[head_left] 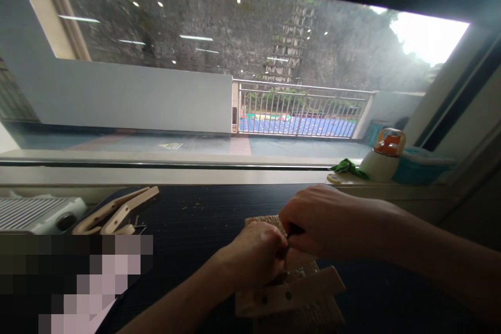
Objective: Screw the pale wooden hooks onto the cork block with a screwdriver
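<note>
My left hand is closed, with its knuckles up, over a brown, rough-textured block on the dark table. Against it, my right hand is closed too, its fingertips meeting the left hand's. Whatever the fingers pinch between them is hidden. Just below the hands, a pale wooden piece with dark holes lies slantwise across a brown textured surface. That surface looks partly covered in clear, shiny wrapping.
Pale wooden pieces with holes lie at the left beside a white slatted appliance. Small crumbs dot the black table. On the windowsill stand a white bottle with an orange top, a green cloth and a teal container.
</note>
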Motion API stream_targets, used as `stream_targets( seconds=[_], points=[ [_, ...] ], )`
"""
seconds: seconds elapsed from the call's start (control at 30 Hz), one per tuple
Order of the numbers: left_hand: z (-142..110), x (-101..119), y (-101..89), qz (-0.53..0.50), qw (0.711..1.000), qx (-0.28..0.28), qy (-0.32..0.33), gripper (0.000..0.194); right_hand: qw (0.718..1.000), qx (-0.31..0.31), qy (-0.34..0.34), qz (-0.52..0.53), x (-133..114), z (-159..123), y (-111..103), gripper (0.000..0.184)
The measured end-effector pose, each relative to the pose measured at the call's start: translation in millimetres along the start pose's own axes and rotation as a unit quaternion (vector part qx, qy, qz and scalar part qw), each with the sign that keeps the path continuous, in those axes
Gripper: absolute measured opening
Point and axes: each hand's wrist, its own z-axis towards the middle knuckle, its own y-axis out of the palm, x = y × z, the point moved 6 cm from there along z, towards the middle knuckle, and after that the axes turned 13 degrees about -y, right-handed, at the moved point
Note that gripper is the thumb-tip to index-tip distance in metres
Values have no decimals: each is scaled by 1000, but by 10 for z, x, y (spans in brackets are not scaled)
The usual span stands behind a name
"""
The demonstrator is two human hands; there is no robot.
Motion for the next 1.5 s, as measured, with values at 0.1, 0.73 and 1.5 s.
stream_targets(
  seconds=[0.1, 0.73, 1.5],
  points=[
    [5, -3, 6, -5, 1000, -3, 2, 14, 999, 1, 38, -18, 53, -21, 1, 19],
    [1, -15, 14, -27, 999, -33, -15, 15, 999, 39, 32, 7, 130, -109, 22, 18],
    [-46, -41, -198, -36, 998, -48, -6, 21, 999, 30, 27, -5, 69, -102, -13, 18]
  ],
)
